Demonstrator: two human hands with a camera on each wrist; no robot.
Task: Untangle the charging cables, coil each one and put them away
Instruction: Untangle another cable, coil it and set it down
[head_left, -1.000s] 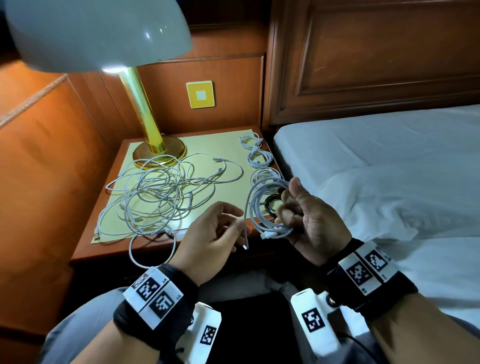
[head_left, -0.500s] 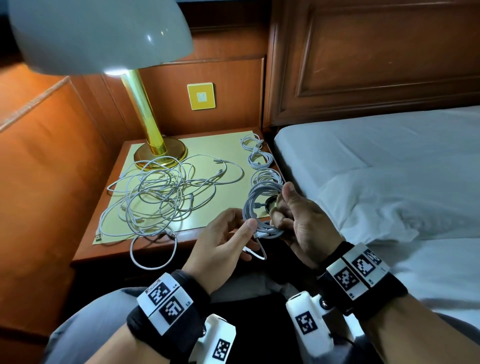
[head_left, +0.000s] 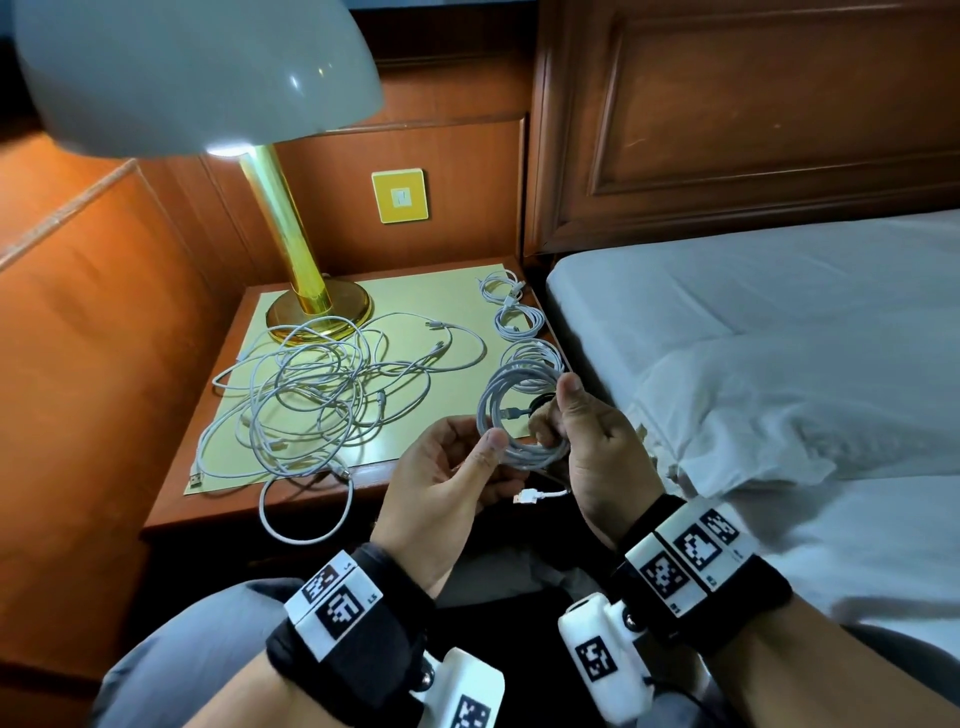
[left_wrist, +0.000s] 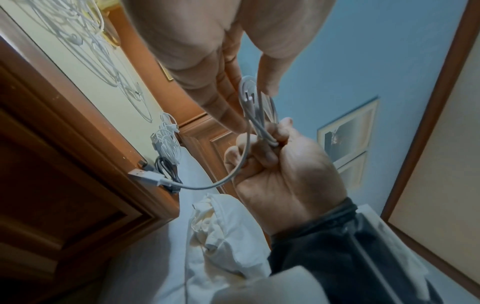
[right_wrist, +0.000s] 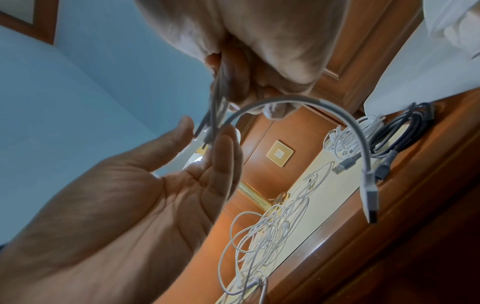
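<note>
Now right hand (head_left: 587, 447) grips round white cable coil (head_left: 511, 410); left hand (head_left: 447, 483) pinches its smooth loops

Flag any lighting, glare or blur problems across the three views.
Head view: lit lamp throws warm light on the wood panel and a highlight on its shade; bed reads cool; edges bend from the wide lens. Left wrist view: left hand large and soft, coiled cable fairly sharp. Right wrist view: right hand blurred, USB plug clear.
</note>
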